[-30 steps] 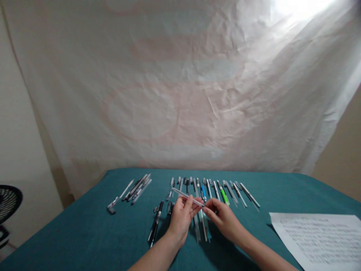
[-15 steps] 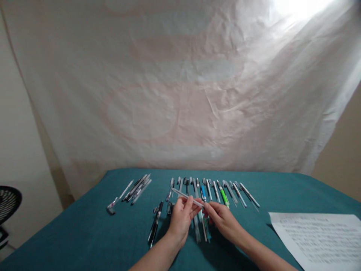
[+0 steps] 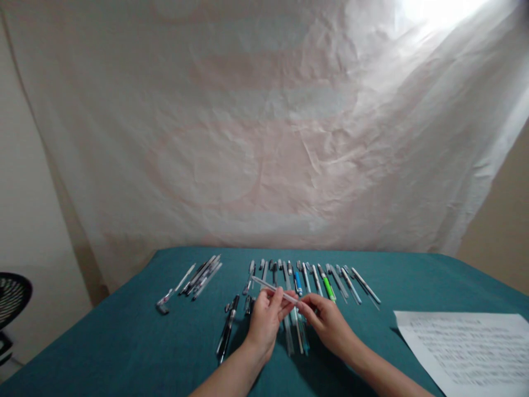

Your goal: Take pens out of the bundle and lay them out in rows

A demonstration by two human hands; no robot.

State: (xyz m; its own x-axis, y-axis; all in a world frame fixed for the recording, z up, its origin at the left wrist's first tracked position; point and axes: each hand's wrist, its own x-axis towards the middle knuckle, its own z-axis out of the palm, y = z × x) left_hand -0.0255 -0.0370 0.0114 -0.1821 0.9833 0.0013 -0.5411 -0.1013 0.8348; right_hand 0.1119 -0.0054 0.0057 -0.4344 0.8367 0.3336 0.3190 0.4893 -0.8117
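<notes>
My left hand (image 3: pixel 264 321) is closed around a slim translucent pen barrel (image 3: pixel 263 283), which slants from upper left down to the right above the table. At its right end, the thumb and fingers of my right hand (image 3: pixel 329 322) are pinched together; any small part between them is too small to make out. Beyond and beneath my hands lies a row of pens with caps and loose parts, among them a blue pen (image 3: pixel 298 283) and a green pen (image 3: pixel 329 288). Several clear and teal-tipped pen pieces (image 3: pixel 288 334) stick out below my hands.
Black pens (image 3: pixel 227 331) lie left of my left forearm. Farther left is a bundle of pens (image 3: pixel 202 278), with a separate pen and dark-ended cap (image 3: pixel 163 310) beside it. A printed sheet (image 3: pixel 467 353) covers the right front of the green tablecloth (image 3: pixel 124 331).
My right hand's fingers have shifted and bent a little more at the barrel's right end. The left hand and the barrel have stayed in place.
</notes>
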